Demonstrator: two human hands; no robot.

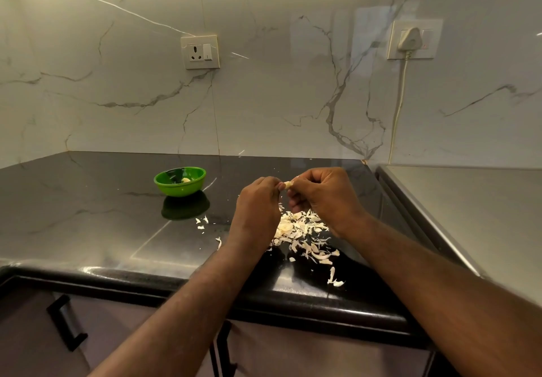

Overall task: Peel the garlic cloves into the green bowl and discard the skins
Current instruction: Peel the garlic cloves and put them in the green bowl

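Above the black countertop, seen from the head camera, the left hand and the right hand meet at mid-frame, raised off the surface, and share a single garlic clove between them. Both hands have their fingers curled inward; the fingertips of each pinch the clove from opposite sides, so that only a small pale part of it shows in the gap between the two hands. Directly beneath the hands, a loose heap of garlic skins lies on the countertop, with a few stray flakes scattered to its left and two more pieces nearer the front edge. To the left of the hands and well apart from them, the green bowl stands upright on the countertop, its dark reflection visible on the polished surface in front of it; a pale peeled piece rests inside, though how many cloves the bowl holds cannot be told. Behind the countertop rises a white marble-patterned wall bearing a socket with switch above the bowl and, further right, a second socket with a white plug whose cord hangs down the wall. Below the counter edge, a cabinet front carries a black handle.
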